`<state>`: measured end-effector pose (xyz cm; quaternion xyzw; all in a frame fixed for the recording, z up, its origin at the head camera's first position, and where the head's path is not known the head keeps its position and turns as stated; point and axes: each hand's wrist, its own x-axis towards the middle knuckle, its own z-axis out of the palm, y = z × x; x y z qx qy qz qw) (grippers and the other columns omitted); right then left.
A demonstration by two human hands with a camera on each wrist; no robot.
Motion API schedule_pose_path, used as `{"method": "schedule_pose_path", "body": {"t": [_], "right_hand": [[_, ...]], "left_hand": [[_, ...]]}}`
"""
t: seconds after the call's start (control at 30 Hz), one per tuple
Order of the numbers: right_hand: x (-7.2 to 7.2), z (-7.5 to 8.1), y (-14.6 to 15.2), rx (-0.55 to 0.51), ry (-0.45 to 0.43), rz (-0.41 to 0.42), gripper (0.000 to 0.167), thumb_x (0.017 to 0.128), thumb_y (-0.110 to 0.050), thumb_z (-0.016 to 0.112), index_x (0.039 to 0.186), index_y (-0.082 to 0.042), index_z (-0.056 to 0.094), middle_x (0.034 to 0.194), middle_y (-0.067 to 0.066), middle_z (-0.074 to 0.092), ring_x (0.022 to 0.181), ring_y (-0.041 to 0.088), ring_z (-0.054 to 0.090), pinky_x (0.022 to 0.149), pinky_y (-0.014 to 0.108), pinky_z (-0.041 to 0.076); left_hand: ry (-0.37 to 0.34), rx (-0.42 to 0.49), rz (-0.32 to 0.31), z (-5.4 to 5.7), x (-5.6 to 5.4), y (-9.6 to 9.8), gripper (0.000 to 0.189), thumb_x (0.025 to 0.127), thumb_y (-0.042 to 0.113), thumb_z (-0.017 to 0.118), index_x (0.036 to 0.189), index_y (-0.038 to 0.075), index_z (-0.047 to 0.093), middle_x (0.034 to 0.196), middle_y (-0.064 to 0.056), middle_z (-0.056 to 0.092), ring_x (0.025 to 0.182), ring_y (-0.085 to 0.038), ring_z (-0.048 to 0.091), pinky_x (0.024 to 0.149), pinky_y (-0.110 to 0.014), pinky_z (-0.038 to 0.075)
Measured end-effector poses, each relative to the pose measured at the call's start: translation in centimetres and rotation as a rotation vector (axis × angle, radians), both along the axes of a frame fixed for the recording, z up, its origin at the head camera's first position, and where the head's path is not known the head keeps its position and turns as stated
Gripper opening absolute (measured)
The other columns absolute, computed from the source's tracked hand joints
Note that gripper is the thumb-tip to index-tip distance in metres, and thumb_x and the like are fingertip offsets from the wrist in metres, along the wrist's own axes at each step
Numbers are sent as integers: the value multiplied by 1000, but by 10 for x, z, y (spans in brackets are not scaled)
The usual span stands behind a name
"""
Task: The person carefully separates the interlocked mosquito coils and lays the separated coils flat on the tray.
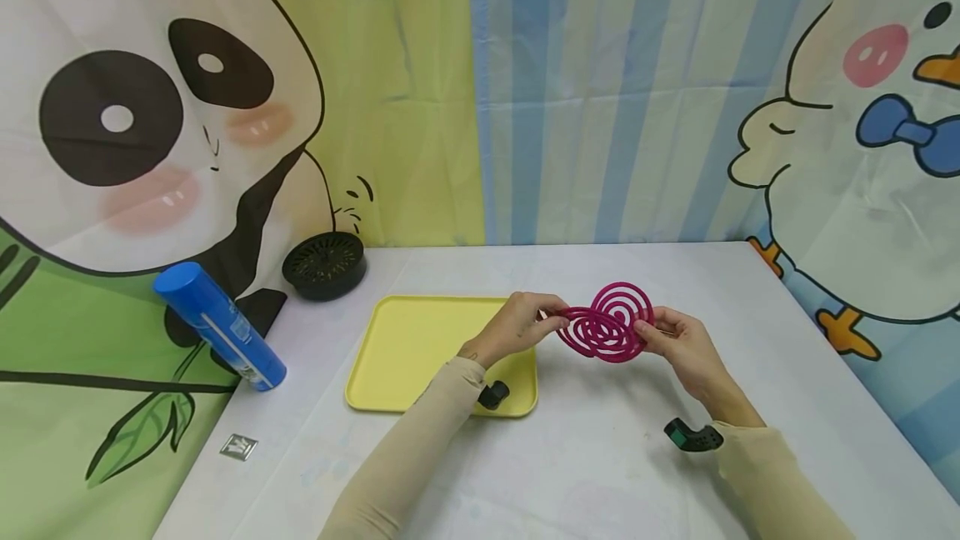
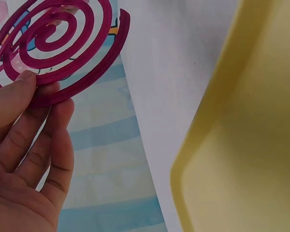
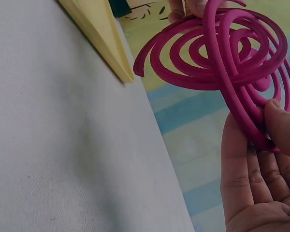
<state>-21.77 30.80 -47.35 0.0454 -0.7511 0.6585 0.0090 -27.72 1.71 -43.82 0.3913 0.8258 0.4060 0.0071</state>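
Two magenta mosquito coils cross and overlap between my hands, above the table. The left hand pinches the outer ring of the flatter coil between thumb and fingers. My right hand grips the lower edge of the other coil, which stands more upright. In the right wrist view, the upright coil passes across the flatter coil, and they look interlocked. Seen from the left wrist, the flatter coil's loose outer end points away from the fingers. Where the coils touch is partly hidden.
A yellow tray lies under the left forearm. Behind it to the left is a black slotted round holder. A blue spray can lies at the left edge, with a small metal piece in front of it.
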Motion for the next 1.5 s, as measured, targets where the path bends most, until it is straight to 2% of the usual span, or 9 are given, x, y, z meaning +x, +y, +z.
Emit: {"method": "schedule_pose_path", "body": {"t": [0.33,0.57,0.8,1.17,1.33,1.43,1.5], "right_hand": [[1,0,-3,-4,5,-64,30,96,-24,70,114,0,63,96,-10,75,86,7,73,77,24,61],[1,3,-6,-7,29,-90,32,96,-24,71,115,1,63,96,-9,74,85,6,73,77,23,60],[0,6,-10,-31,30,-114,31,96,-24,71,113,0,62,95,-9,72,84,5,73,76,24,61],[-1,8,-15,27,33,-134,38,96,-26,70,117,4,61,95,-11,71,84,4,72,77,23,60],[-2,9,-15,55,23,-134,41,96,-28,71,118,5,60,95,-11,71,84,4,72,76,23,61],[-2,11,-15,75,19,-131,42,96,-28,70,119,6,60,94,-12,71,83,4,71,76,23,61],[-2,13,-16,90,24,-125,42,97,-27,70,119,7,59,94,-12,71,84,4,71,75,22,60]], "left_hand": [[-82,10,38,1,3,1,16,98,18,68,107,8,77,92,2,76,77,-3,63,68,-17,52],[-81,40,58,3,4,2,13,99,16,67,103,8,76,89,1,75,74,-6,61,66,-18,50],[-105,77,75,1,5,2,14,100,16,64,103,6,74,90,1,73,78,-6,66,71,-19,54],[-109,80,51,0,5,0,14,102,12,61,101,2,71,89,-4,73,84,-26,71,70,-19,53],[-79,60,43,1,5,-2,14,102,12,60,100,3,70,87,-3,72,78,-19,68,68,-18,52],[-59,45,44,2,5,-2,12,102,12,60,98,7,70,85,-2,71,74,-13,63,66,-17,50],[-60,42,43,2,5,-2,12,102,11,60,97,8,69,84,-1,71,73,-13,62,65,-17,50]]}}
